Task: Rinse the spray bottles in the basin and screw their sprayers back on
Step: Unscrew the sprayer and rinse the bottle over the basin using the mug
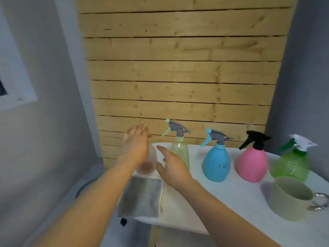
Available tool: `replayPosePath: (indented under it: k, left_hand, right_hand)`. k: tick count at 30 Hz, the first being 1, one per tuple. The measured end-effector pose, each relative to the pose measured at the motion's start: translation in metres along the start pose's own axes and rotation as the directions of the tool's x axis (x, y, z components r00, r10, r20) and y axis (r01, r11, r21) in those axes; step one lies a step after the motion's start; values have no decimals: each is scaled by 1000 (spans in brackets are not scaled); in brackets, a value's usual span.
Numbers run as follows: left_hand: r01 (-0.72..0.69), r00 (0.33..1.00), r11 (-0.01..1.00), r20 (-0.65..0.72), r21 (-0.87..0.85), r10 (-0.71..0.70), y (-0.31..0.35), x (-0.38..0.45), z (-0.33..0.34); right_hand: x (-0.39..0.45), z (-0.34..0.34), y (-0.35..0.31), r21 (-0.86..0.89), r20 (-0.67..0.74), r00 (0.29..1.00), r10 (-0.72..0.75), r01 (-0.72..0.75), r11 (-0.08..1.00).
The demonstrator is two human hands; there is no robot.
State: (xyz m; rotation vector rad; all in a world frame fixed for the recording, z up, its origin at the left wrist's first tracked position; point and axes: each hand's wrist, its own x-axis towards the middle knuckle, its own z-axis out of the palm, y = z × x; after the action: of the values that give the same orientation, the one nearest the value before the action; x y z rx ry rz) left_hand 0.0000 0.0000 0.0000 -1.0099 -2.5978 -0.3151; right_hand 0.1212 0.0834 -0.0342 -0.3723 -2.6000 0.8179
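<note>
White table (pixel 222 196): five spray bottles (pixel 215 162), basin (pixel 290 198), grey cloth (pixel 140 196).

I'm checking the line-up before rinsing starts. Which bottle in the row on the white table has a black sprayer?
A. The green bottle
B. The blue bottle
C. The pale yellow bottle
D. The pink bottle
D: the pink bottle carries the black sprayer, while the blue bottle and the pale yellow bottle have grey ones and the green bottle a white and green one.
</note>
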Motion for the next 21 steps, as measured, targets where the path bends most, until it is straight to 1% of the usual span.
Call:
replayPosePath:
  k: [1, 3, 6, 9, 11, 14, 21]
  left_hand:
    - [14, 1000, 998, 23, 57, -16, -5, 8, 5]
    - [17, 999, 994, 49, 103, -23, -12, 24, 15]
    - [2, 995, 994, 96, 112, -13, -18, 37, 24]
    - [-11, 997, 998, 71, 62, 7, -22, 40, 27]
    - [-30, 999, 999, 45, 13, 29, -22, 38, 25]
    - [-52, 997, 998, 47, -23, 53, -20, 31, 16]
    - [-84, 994, 987, 58, -138, 93, 1, -22, -45]
  right_hand:
    - [7, 6, 0, 5, 27, 1000, 5, -5, 1000]
    - [20, 18, 7, 7, 34, 999, 8, -8, 1000]
    - [33, 34, 13, 13, 37, 999, 7, -7, 1000]
    - [40, 45, 18, 15, 39, 999, -1, 0, 1000]
    - [40, 49, 20, 27, 38, 999, 24, -25, 999]
    - [35, 47, 20, 40, 55, 998, 42, -44, 998]
    - [-6, 16, 4, 93, 84, 994, 66, -74, 993]
